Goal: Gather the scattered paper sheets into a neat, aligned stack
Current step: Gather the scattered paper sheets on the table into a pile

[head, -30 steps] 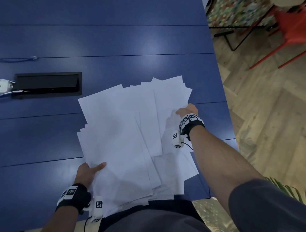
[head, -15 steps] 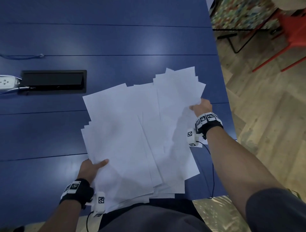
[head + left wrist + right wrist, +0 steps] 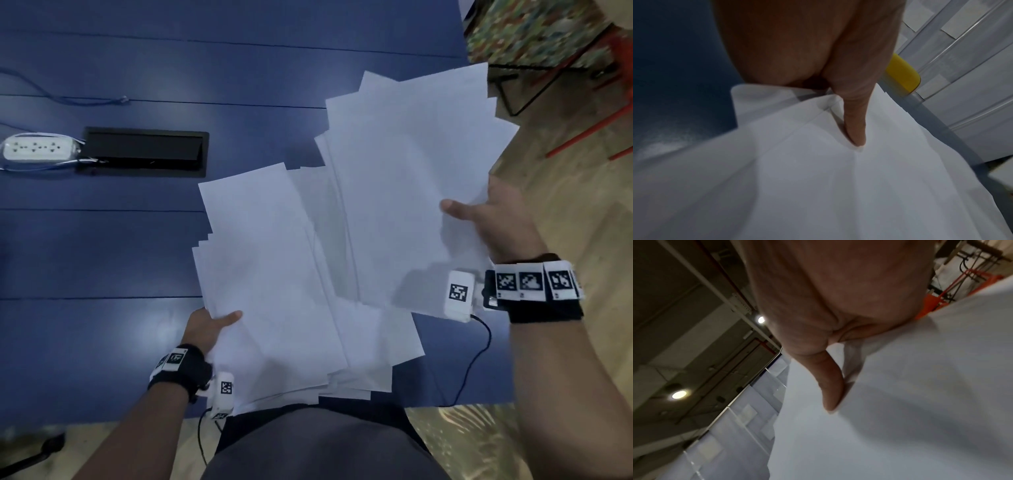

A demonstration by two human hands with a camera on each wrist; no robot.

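Fingers [image 3: 455,210] on fanned white sheets [image 3: 394,205]

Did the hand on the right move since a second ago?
Yes. The right hand has swung out to the right with its bunch of paper sheets: it was over the blue table before, and now it is past the table's right edge, over the wooden floor.

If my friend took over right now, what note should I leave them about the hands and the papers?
Left hand pinches the near-left edge of the white paper sheets, thumb on top.
Right hand grips a raised bunch of white sheets by its right edge, thumb on top.
Both lots are over the blue table, overlapping and fanned.
Done: sheets gathered into two held bunches.
Left: merge the bunches and square the edges.
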